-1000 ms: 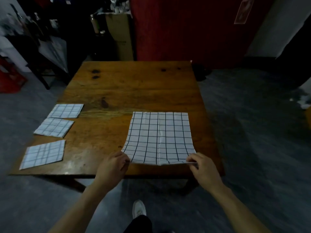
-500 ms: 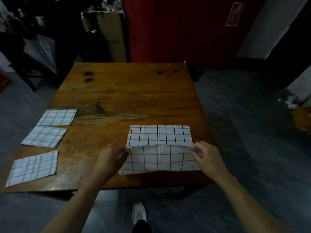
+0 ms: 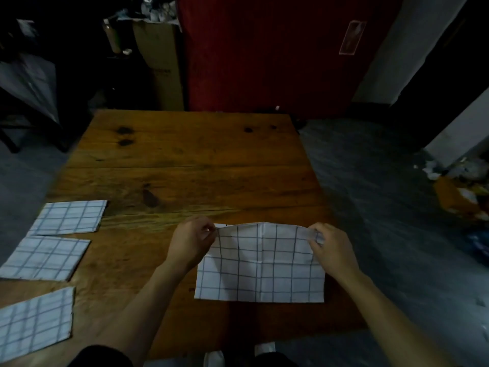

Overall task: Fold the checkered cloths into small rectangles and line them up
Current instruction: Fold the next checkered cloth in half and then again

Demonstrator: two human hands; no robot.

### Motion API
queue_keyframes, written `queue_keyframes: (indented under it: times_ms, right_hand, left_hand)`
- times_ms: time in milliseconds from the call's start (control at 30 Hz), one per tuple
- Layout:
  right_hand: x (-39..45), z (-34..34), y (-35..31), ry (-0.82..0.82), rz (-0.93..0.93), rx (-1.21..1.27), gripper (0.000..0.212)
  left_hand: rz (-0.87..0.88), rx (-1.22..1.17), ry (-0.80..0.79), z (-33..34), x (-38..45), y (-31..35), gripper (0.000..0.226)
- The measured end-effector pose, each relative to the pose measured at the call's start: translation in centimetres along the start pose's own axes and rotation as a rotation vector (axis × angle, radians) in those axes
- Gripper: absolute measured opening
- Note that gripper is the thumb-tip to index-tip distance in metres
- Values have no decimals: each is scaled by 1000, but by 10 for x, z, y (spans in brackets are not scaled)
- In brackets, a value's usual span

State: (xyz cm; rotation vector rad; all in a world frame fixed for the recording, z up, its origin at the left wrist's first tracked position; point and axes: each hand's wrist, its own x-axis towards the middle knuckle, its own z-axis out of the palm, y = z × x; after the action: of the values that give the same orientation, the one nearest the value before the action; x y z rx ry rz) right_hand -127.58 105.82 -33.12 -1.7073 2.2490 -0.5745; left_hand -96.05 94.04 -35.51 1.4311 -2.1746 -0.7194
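Head view: we have carried the near edge over to the far edge.
Hands: left hand (image 3: 191, 241) and right hand (image 3: 330, 247) pinch the cloth (image 3: 260, 263) corners.
Cloth: halved, near table (image 3: 185, 160) edge.
Row: three folded cloths (image 3: 45, 258) on the left.

One head cam only, looks fwd and down from near edge of wooden table (image 3: 185, 160), close over it; red curtain (image 3: 264, 54) beyond.

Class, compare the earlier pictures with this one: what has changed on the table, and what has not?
Both hands, left hand and right hand, carried the checkered cloth's near edge away from the person to its far edge, folding it in half. Both keep pinching its corners. The three folded cloths stayed put.
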Motion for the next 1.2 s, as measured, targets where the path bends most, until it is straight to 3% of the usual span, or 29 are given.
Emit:
queue_keyframes:
  times_ms: [267, 533, 733, 1033, 1200]
  right_hand:
    - [19, 23, 22, 34, 90, -83, 46]
    - [7, 49, 35, -63, 127, -62, 47]
    - [-19, 75, 28, -281, 129, -57, 52]
    - [-40, 119, -13, -514, -155, -187, 87]
    - [-34, 132, -10, -564, -231, -217, 89]
  left_hand:
    - [-122, 120, -49, 16, 5, -1, 51]
    - [-27, 228, -204, 49, -7, -10, 41]
    - [10, 278, -342, 79, -26, 0, 44]
    - [177, 404, -508, 120, -49, 31, 69]
    - [112, 465, -539, 122, -51, 19, 70]
